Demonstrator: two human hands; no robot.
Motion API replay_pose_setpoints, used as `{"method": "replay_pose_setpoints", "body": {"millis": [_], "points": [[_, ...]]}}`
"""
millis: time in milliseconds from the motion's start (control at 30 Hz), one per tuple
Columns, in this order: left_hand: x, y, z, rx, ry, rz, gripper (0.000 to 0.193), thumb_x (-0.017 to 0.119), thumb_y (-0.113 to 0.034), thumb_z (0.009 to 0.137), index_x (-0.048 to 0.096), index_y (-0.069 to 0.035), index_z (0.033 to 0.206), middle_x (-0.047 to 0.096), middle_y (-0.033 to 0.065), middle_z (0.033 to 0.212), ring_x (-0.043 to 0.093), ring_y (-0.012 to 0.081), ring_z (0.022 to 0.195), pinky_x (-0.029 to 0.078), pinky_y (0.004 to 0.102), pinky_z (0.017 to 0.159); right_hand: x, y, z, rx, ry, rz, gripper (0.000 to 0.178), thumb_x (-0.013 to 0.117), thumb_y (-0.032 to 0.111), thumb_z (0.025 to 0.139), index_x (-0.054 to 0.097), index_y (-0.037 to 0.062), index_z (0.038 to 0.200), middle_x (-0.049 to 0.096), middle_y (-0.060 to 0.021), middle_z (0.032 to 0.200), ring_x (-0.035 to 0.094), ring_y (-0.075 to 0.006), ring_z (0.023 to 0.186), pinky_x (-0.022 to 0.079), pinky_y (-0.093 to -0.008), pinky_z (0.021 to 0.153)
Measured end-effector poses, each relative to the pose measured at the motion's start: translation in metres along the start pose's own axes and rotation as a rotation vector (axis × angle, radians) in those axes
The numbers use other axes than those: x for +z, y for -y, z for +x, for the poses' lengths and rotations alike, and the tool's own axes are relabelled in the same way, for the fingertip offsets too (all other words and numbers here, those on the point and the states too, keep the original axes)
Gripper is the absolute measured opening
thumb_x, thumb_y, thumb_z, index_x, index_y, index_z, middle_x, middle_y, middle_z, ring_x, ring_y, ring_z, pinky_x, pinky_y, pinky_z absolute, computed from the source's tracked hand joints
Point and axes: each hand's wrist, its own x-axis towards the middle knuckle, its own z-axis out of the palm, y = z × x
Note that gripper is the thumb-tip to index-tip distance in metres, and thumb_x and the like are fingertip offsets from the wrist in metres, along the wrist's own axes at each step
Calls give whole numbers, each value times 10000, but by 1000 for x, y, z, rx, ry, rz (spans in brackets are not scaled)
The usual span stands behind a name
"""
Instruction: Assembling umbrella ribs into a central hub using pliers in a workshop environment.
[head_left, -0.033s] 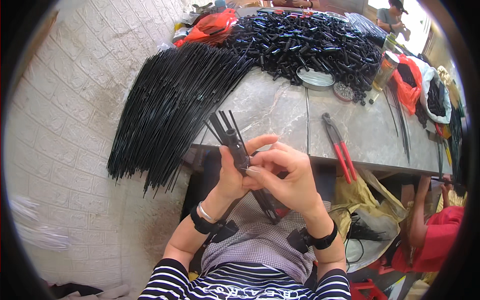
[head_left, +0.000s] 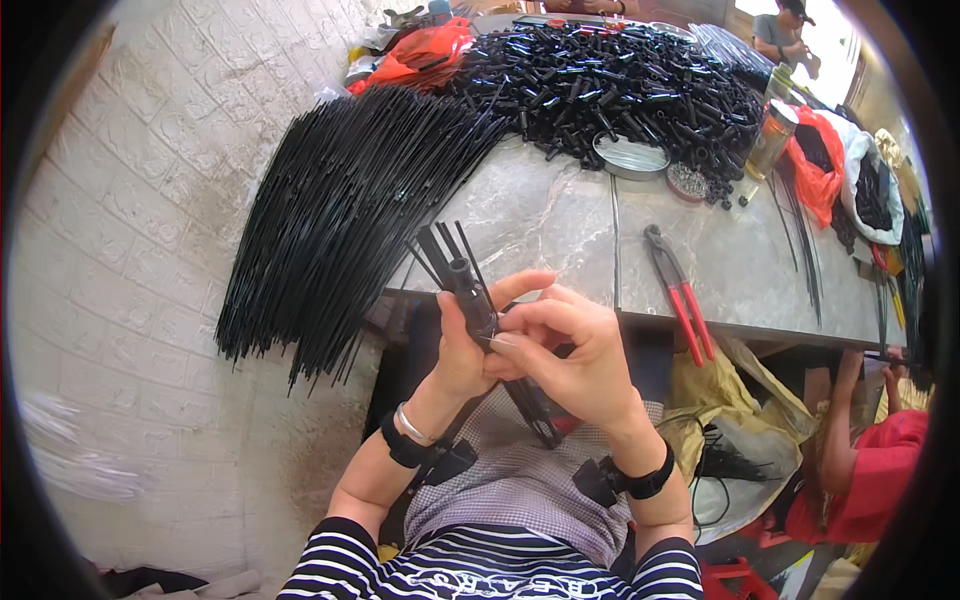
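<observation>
My left hand [head_left: 462, 345] is closed round a black plastic tube piece [head_left: 468, 296], its open round end tilted up and away from me. Several thin black rods [head_left: 436, 252] stand out beyond the tube's far end, and more rods [head_left: 535, 412] run down below my hands toward my lap. With thumb and forefinger pinched at the tube's lower side, my right hand [head_left: 565, 345] holds what looks like a fine silvery wire [head_left: 487, 338]. The right fingertips hide where the wire meets the tube.
Long black rods [head_left: 330, 220] overhang the table [head_left: 550, 235] at left, by a heap of black tubes [head_left: 610, 90]. Red-handled pincers [head_left: 682, 295] lie right, near the front edge. Behind them stand a dish of wires [head_left: 632, 157], small metal bits [head_left: 687, 182] and a jar [head_left: 772, 140].
</observation>
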Motion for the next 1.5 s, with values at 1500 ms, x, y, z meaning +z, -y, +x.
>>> {"method": "replay_pose_setpoints", "body": {"millis": [1500], "points": [[16,10,5,176,-176,287,825,253,-670,947,531,52,1233,554,-45,597,423,11,498,307,167,459,29,-3,-25,-16,-342,15,165,696,-80,783,667,-28,937,588,-50,886,585,-102,766,482,-217,655]]}}
